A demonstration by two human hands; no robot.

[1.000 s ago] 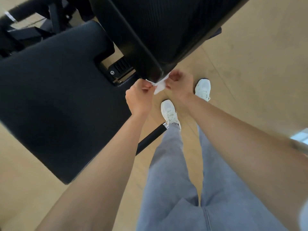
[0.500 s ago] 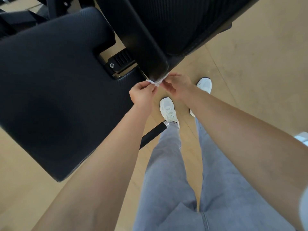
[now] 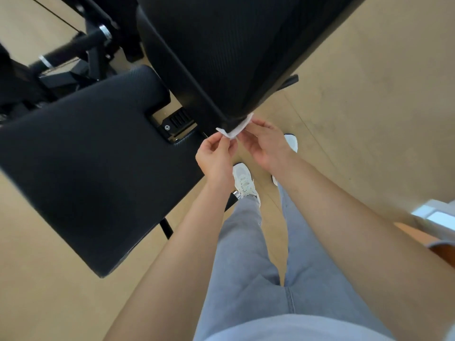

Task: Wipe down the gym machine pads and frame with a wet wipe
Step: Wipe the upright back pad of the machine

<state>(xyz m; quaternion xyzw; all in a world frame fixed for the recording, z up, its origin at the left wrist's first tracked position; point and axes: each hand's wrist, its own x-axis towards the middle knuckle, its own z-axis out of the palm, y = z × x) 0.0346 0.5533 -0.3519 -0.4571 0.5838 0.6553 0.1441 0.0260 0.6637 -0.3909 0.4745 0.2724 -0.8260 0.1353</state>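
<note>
The wet wipe (image 3: pixel 235 127) sits at the lowest corner of the black back pad (image 3: pixel 234 50), stretched between both hands and seemingly touching the pad's edge. The left hand (image 3: pixel 216 156) pinches the wipe's near corner between thumb and forefinger. The right hand (image 3: pixel 266 146) holds the opposite side in a narrow fingertip grip, its other fingers loosely spread. From this, the person looks to be opening or refolding the wipe — or just starting on the pad corner — so most of the wiping is probably ahead. That would include the broad seat pad (image 3: pixel 86 173) to the left and the dark frame (image 3: pixel 91 52) beyond it.

The risks are small ones. Both grips are thin pinches on a limp, damp sheet, so a tug against the textured vinyl could pull it free and drop it to the floor (image 3: pixel 357 119) by the white shoes (image 3: pixel 242 178). A wipe left bunched would cover little per pass, and the adjuster (image 3: pixel 177 121) in the gap between the pads could snag or tear it.
</note>
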